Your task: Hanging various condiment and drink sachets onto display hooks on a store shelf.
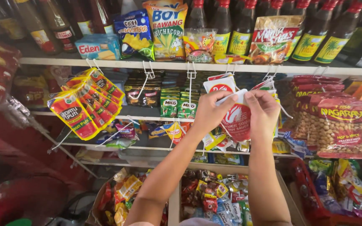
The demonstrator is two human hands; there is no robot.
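A white plastic sachet with a red emblem is held up in front of the shelving by both hands. The left hand is closed on the sachet's upper left edge, its fingers curled over the top, and the right hand is pinched on the upper right edge, thumb and fingers pressed together on the plastic. The sachet hangs between the two hands, just below a white wire hook fixed to the edge of the white upper shelf. More white and red sachets are seen hanging directly behind it. To the left, a bunch of yellow and red sauce packets is hung from another hook. To the right, clear bags of coated nuts with red labels are hung in a row. On the upper shelf, dark glass bottles with yellow labels are lined up beside snack bags. Small green drink-powder packets are stacked on a middle shelf behind the left hand. Below the forearms, open boxes of mixed small wrapped sweets are set.
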